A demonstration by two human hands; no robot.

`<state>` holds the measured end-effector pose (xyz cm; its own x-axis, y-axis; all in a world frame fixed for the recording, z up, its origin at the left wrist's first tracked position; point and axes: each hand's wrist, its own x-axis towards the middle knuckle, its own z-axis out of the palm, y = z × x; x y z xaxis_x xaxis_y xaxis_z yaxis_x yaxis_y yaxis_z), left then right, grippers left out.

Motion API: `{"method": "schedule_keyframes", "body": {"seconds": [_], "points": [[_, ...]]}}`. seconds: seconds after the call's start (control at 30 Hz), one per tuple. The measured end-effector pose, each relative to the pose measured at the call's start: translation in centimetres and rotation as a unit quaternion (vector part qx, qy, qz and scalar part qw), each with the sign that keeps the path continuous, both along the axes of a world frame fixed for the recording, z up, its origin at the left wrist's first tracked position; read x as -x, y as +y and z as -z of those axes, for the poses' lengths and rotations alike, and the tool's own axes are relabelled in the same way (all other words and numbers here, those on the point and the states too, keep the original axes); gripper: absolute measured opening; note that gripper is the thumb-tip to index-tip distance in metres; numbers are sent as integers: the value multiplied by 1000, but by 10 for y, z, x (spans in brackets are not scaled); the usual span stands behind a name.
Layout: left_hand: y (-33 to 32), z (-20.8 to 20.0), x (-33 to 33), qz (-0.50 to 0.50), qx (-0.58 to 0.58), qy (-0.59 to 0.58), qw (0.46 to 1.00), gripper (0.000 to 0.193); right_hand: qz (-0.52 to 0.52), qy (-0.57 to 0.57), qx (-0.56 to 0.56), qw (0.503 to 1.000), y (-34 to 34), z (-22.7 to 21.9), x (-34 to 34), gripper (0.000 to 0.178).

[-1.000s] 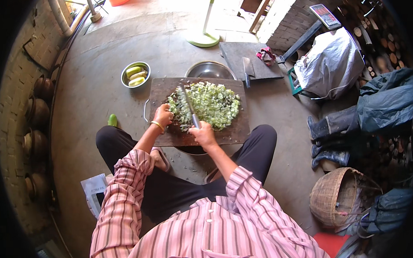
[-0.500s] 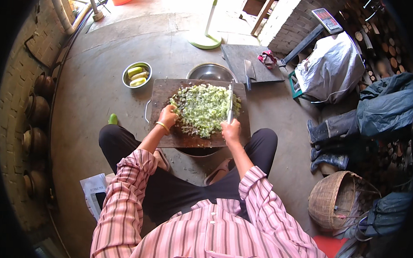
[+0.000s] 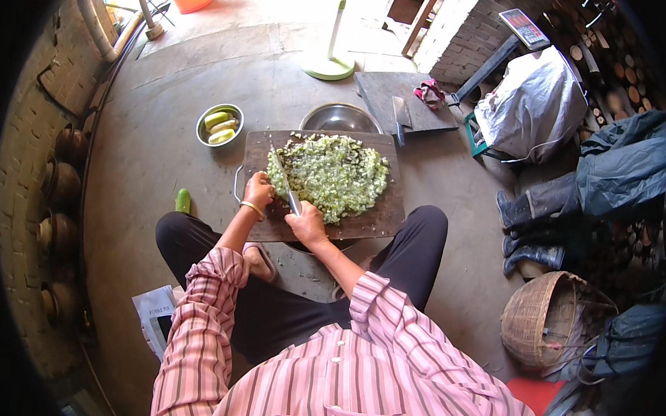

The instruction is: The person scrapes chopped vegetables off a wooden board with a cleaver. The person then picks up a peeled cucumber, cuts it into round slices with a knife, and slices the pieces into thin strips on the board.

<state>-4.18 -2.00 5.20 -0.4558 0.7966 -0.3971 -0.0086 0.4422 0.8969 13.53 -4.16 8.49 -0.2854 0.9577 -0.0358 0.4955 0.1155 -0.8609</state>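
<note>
A heap of finely chopped green vegetable point(image 3: 334, 177) covers much of a dark wooden chopping board point(image 3: 379, 218) in front of my knees. My right hand point(image 3: 307, 223) grips the handle of a kitchen knife point(image 3: 281, 169). The blade points away from me and lies along the heap's left edge. Just left of the blade is my left hand point(image 3: 258, 188), its fingers curled together at the edge of the pile; whether anything is pinched in them is hidden. A yellow bracelet circles that wrist.
Beyond the board stands a metal basin point(image 3: 342, 119), and left of it a bowl of peeled cucumbers point(image 3: 220, 125). One cucumber point(image 3: 183, 200) lies by my left knee. A cleaver point(image 3: 401, 115) rests on a second board point(image 3: 370, 84). A wicker basket point(image 3: 530, 325) is at the right.
My right hand has carried the knife from the heap's right side across to its left edge, close to my left hand. The left hand has shifted slightly left.
</note>
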Motion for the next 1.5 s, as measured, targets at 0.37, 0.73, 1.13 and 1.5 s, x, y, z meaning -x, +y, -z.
{"method": "schedule_keyframes", "body": {"seconds": [0.37, 0.73, 1.13, 1.5], "points": [[21, -6, -47, 114, -84, 374, 917, 42, 101, 207, 154, 961, 15, -28, -109, 13], [9, -27, -149, 412, -126, 549, 716, 50, 155, -20, -27, 987, 26, 3, -141, 16], [-21, -19, -19, 250, -48, 579, 774, 46, -13, 20, 13, 1000, -11, -6, -64, 25], [25, -12, -129, 275, -105, 568, 769, 43, 142, 183, 105, 967, 13, -22, -166, 13]]}}
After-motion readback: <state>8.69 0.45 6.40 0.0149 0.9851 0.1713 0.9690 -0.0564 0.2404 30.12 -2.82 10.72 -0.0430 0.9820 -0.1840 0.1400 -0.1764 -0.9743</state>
